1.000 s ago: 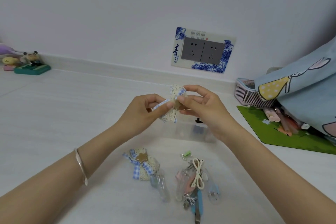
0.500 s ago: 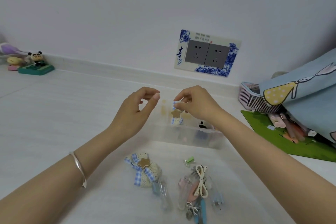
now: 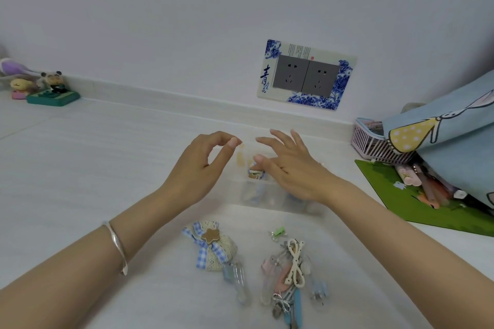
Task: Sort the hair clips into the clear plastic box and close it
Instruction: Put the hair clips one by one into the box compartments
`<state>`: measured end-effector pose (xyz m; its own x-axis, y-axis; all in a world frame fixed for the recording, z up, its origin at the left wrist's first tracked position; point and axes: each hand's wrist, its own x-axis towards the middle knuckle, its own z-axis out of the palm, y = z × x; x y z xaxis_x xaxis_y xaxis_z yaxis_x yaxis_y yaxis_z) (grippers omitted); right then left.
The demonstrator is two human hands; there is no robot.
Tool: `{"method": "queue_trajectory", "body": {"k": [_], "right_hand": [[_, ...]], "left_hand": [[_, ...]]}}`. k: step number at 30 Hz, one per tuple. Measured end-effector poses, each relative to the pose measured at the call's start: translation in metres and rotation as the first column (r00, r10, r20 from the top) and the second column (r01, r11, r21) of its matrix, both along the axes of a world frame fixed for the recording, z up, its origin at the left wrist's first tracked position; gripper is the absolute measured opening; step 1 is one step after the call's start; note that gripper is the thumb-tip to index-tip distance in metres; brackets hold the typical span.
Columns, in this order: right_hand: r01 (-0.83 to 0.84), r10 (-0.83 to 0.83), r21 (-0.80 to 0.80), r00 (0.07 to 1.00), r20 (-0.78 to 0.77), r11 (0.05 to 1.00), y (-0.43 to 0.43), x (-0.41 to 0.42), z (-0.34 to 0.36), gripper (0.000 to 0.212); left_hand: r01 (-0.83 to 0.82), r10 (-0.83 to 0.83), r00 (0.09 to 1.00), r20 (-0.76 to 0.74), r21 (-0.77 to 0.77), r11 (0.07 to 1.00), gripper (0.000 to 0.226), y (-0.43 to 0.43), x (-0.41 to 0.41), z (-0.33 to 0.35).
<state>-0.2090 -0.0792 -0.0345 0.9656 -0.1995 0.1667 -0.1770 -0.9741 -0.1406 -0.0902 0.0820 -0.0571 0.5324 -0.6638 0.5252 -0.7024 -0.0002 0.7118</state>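
Observation:
The clear plastic box [image 3: 270, 201] stands open on the white table, just beyond both hands. A lace-and-gingham bow clip [image 3: 255, 174] lies inside it, right under the thumb of my right hand [image 3: 287, 167], whose fingers are spread with nothing in them. My left hand [image 3: 199, 165] hovers at the box's left end, thumb and forefinger curled close but holding nothing. Nearer to me lie a second lace bow clip with a wooden star [image 3: 211, 244], a clear clip [image 3: 238, 279] beside it, and a pile of several small clips [image 3: 290, 275].
A pink basket [image 3: 370, 143] and a blue printed cloth bag [image 3: 449, 139] stand at the right on a green mat [image 3: 438, 211] with pens. Small figurines [image 3: 48, 87] sit at the far left by the wall. A decorated wall socket [image 3: 306, 75] is behind the box.
Both hands held the bow clip up a second ago. My right hand then carried it down into the box and let go; its fingers are now spread. My left hand drew away leftward.

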Motion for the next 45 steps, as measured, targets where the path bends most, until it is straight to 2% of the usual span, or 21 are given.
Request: {"method": "queue_trajectory", "body": {"k": [3,6,8,9,11,12,14,17,19,22,24,28,30,34,37,39,42,45], "right_hand": [[0.017,-0.017,-0.004,1.0,-0.011,1.0,0.002,0.001,0.002,0.067],[-0.025,0.023,0.007,0.981,0.192,1.0,0.011,-0.011,0.007,0.05],[-0.109,0.066,0.114,0.944,0.325,0.988,0.028,-0.023,0.009,0.035],[-0.157,0.081,0.211,0.941,0.329,0.965,0.038,-0.029,0.008,0.025],[-0.186,0.106,0.361,0.967,0.231,0.914,0.06,-0.039,0.003,0.015],[-0.166,0.111,0.383,0.98,0.163,0.909,0.069,-0.041,-0.002,0.018],[-0.118,0.103,0.357,0.993,0.06,0.927,0.081,-0.042,-0.013,0.03],[-0.049,0.051,0.312,0.999,0.0,0.949,0.091,-0.036,-0.026,0.041],[-0.02,0.031,0.305,0.999,-0.03,0.952,0.095,-0.031,-0.03,0.041],[-0.005,0.023,0.38,0.999,-0.043,0.925,0.099,-0.025,-0.036,0.033],[0.013,-0.005,0.47,1.0,-0.018,0.883,0.1,-0.025,-0.037,0.027],[-0.011,-0.165,0.74,0.972,0.165,0.672,0.09,-0.027,-0.028,0.023],[-0.042,-0.266,0.775,0.926,0.267,0.631,0.08,-0.03,-0.018,0.023],[-0.084,-0.311,0.768,0.882,0.353,0.635,0.065,-0.033,-0.004,0.02],[-0.138,-0.223,0.775,0.914,0.34,0.617,0.06,-0.035,0.004,0.023],[-0.176,-0.165,0.736,0.916,0.365,0.654,0.056,-0.035,0.012,0.028],[-0.089,-0.235,0.65,0.889,0.394,0.755,0.043,-0.03,0.02,0.032],[0.089,-0.301,0.584,0.913,0.277,0.807,0.026,-0.021,0.023,0.026]], "left_hand": [[-0.006,0.006,1.0,0.016,0.006,1.0,0.028,0.002,0.0,0.0],[-0.002,0.001,0.999,0.032,0.032,0.999,0.031,0.004,0.001,0.003],[0.017,-0.019,0.999,0.035,0.073,0.997,0.032,0.006,0.007,0.005],[0.035,-0.039,0.999,0.032,0.107,0.994,0.033,0.007,0.011,0.006],[0.075,-0.084,0.996,0.038,0.187,0.979,0.035,0.01,0.018,0.007],[0.092,-0.104,0.994,0.044,0.219,0.971,0.036,0.01,0.019,0.007],[0.113,-0.127,0.991,0.043,0.242,0.964,0.035,0.012,0.019,0.007],[0.104,-0.115,0.993,0.037,0.225,0.969,0.034,0.013,0.017,0.007],[0.101,-0.112,0.993,0.041,0.214,0.972,0.035,0.013,0.017,0.007],[0.105,-0.115,0.993,0.037,0.201,0.974,0.035,0.014,0.017,0.008],[0.11,-0.117,0.993,0.028,0.188,0.976,0.034,0.014,0.016,0.008],[0.129,-0.126,0.992,-0.026,0.109,0.986,0.034,0.015,0.014,0.011],[0.15,-0.145,0.985,-0.092,0.055,0.987,0.035,0.016,0.01,0.014],[0.238,-0.238,0.947,-0.213,-0.026,0.971,0.024,0.013,0.001,0.016],[0.251,-0.265,0.906,-0.332,-0.084,0.964,0.015,0.006,-0.003,0.014],[0.228,-0.262,0.879,-0.399,-0.13,0.965,0.011,0.001,-0.005,0.014],[0.12,-0.157,0.927,-0.341,-0.127,0.985,0.017,-0.007,-0.004,0.015],[0.002,-0.043,0.961,-0.273,-0.148,0.989,0.02,-0.008,0.004,0.015]]}}
